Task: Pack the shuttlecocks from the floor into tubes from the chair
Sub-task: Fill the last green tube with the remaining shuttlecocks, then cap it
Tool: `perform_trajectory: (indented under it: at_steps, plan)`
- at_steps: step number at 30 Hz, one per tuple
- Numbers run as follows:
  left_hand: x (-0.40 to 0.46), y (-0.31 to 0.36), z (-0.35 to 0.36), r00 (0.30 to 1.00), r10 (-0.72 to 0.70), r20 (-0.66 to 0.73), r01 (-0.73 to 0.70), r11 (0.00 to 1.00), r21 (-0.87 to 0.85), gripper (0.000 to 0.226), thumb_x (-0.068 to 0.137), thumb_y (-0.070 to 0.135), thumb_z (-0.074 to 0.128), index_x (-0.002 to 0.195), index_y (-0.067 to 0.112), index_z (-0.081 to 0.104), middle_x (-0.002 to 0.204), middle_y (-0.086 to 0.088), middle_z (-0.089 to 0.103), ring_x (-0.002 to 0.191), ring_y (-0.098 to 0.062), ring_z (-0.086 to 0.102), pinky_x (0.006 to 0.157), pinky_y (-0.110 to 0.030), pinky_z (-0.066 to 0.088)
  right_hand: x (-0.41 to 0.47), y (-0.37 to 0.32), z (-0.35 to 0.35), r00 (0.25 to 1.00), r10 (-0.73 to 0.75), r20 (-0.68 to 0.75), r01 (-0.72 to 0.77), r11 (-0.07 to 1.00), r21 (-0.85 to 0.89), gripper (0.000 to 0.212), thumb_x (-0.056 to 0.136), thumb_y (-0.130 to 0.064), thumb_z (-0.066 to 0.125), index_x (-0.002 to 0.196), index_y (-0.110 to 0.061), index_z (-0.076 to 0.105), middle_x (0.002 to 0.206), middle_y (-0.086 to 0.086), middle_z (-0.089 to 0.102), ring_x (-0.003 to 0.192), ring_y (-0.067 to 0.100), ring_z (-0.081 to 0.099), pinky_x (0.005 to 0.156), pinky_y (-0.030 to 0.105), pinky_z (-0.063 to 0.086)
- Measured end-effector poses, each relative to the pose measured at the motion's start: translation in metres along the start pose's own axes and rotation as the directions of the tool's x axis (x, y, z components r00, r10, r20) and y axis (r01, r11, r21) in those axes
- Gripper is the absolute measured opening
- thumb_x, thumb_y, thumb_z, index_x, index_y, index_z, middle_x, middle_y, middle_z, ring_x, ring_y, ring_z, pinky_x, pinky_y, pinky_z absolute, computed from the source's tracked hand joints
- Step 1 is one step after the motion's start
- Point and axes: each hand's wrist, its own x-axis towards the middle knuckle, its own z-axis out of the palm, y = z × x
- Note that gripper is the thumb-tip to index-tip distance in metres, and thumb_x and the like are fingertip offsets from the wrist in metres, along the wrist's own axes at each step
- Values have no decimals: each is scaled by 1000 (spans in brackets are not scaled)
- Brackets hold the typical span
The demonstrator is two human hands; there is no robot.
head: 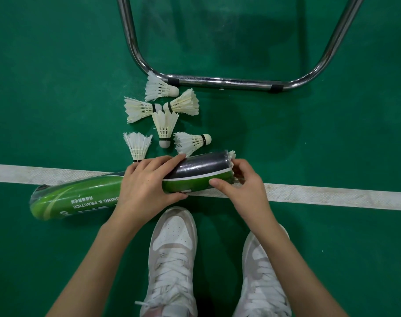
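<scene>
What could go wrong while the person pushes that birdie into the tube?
The feathers of the shuttlecock poking from the tube might bend, since the right hand presses them at the mouth. The tube might roll, because only the left hand steadies it. Six loose shuttlecocks lie close behind, so a swing of the tube could scatter them.

Green matte court floor (57, 76), crossed by a worn white painted line (332, 197) beneath both hands. Just beyond the hands, six loose white feathered shuttlecocks (165, 128). Farther beyond, a chrome tubular chair base (222, 81). Nearer, two white laced sneakers (172, 259).
</scene>
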Motion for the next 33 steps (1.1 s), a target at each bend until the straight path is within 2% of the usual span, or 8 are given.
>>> perform_trajectory:
  at_steps: [4,8,16,20,28,30,33]
  plan:
    - [-2,-1,3,1000,21,-19,-21,1000,16,86,61,55,77,137,36,41,125,6,58,111,-24,54,91,-42,37,1,2,-4,996,49,73,-50,999,14,33,74,-11,76,102,-20,61,89,-13,65,76,-10,58,71,5,43]
    - [-3,-2,4,998,37,-41,-36,999,22,85,60,54,78,135,35,44,123,6,59,108,-24,55,90,-42,38,4,-1,-7,988,61,143,-69,996,53,29,74,-6,74,90,-27,62,87,-12,67,78,-7,60,73,7,45]
    - [-5,-4,3,998,43,-48,-41,999,33,85,60,54,77,136,36,42,123,6,59,109,-23,54,88,-41,38,7,-8,-9,929,74,362,-113,989,90,27,85,-3,63,102,-24,62,100,-10,68,90,-3,64,79,9,47]
    - [-4,-4,2,997,41,-67,-39,999,26,85,60,52,79,135,34,43,123,5,60,108,-25,55,89,-43,38,9,-7,-10,927,74,368,-133,982,137,34,85,-3,63,115,-17,57,111,-2,68,100,5,64,82,12,48]
    - [-5,-5,1,995,51,-84,-52,999,-3,84,61,56,76,135,35,41,123,4,59,108,-25,54,89,-44,38,12,-9,-15,915,84,394,-168,969,183,39,82,-1,65,116,-18,55,108,-3,67,95,2,65,76,12,49]
    - [-6,-4,1,994,53,-97,-54,999,-5,82,60,59,68,135,36,42,122,5,60,106,-24,54,89,-43,39,13,-11,-16,891,99,443,-186,970,157,41,83,-2,63,120,-16,53,110,-4,66,97,0,64,78,11,48]
    - [-7,-4,1,993,64,-97,-65,998,-3,84,60,55,77,134,36,43,121,4,60,106,-24,55,88,-43,39,15,-14,-18,837,122,533,-186,980,68,42,86,-9,61,126,-16,51,118,-5,64,106,3,61,84,12,46]
